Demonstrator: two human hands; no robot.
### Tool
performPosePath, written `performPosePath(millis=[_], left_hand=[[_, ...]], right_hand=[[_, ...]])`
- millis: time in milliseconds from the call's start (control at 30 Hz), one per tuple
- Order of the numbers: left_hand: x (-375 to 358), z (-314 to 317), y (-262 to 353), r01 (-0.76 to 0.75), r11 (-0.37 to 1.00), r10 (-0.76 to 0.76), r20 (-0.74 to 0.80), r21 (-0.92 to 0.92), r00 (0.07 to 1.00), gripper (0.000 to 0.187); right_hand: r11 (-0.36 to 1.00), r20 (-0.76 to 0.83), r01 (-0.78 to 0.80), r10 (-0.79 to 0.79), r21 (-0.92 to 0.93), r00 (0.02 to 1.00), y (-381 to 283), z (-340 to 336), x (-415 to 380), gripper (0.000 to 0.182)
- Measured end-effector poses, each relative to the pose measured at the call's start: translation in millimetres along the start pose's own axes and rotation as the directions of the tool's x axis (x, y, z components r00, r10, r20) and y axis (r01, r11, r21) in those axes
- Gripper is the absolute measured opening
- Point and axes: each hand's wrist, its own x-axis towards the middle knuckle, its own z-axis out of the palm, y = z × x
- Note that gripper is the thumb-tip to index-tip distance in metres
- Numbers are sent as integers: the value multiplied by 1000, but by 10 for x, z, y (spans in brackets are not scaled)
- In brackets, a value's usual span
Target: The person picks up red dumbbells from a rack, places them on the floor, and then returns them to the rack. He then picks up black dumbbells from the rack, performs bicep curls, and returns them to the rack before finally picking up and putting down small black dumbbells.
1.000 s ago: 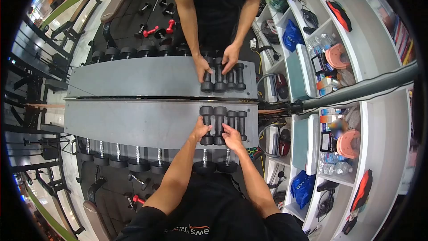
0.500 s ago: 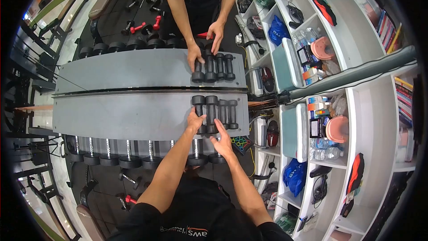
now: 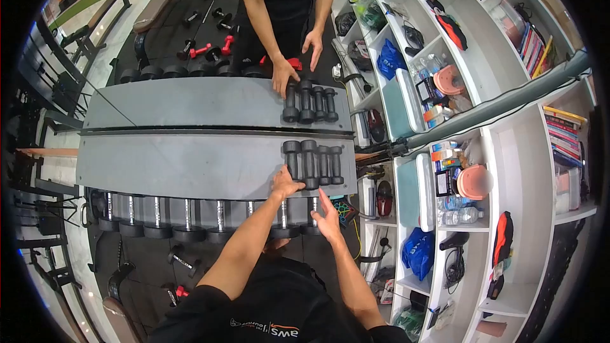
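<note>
Several black dumbbells (image 3: 312,162) lie side by side at the right end of a grey rack shelf (image 3: 184,166). My left hand (image 3: 286,183) is curled over the near end of the leftmost dumbbell (image 3: 291,156). Off the shelf, my right hand (image 3: 330,215) hangs with fingers spread, above the chrome-handled dumbbells (image 3: 283,218) of the lower rack. It holds nothing. Beyond the shelf a matching shelf (image 3: 184,103), dumbbells (image 3: 310,103) and a pair of hands (image 3: 283,76) face me like a mirror image.
A row of larger chrome-handled dumbbells (image 3: 171,217) fills the lower rack near me. White shelving (image 3: 508,171) with bottles, bags and boxes stands at the right. Benches and red dumbbells (image 3: 210,47) lie on the dark floor at the far side.
My right hand has let go of the second dumbbell and drawn back off the shelf toward me. My left hand stays at the leftmost dumbbell. The facing hands moved likewise.
</note>
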Motion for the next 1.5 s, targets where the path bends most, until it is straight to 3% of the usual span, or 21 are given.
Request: performPosePath(millis=[67,167,200,300,333,433,533,900,1133,1333,1500], left_hand=[[-49,127,-160,-150,988,151,-21,40,988,124],[-349,-30,-10,-315,843,289,127,435,949,118],[-308,32,-51,-327,801,325,94,501,941,97],[-155,203,-41,-251,758,275,54,602,960,78],[-164,214,7,-243,753,290,22,612,957,47],[-11,378,0,-160,699,220,4,696,975,57],[16,424,-91,-193,704,264,1,683,964,48],[38,546,-22,-96,750,227,-118,654,967,24],[13,543,-19,-98,766,229,-126,636,965,23],[-124,398,114,-91,844,148,-65,529,987,68],[-381,185,-127,-310,932,339,-148,185,929,96]], right_hand=[[1000,-9,-3,3,-2,1000,36,27,-123,80],[994,-32,-102,103,44,994,78,16,-325,80],[998,-83,-46,49,40,995,112,30,-376,75],[990,-112,-135,140,50,984,195,-13,-506,76],[995,-127,-87,92,49,988,256,-14,-529,76],[992,-145,-105,114,73,983,273,-41,-603,76],[985,-162,-135,152,111,975,264,-38,-637,76],[982,-139,-147,163,119,977,446,-18,-686,75],[978,-137,-162,179,131,974,489,-51,-820,74],[968,-101,-208,223,139,970,448,-22,-788,77],[980,-89,-150,162,129,983,218,64,-636,77]])
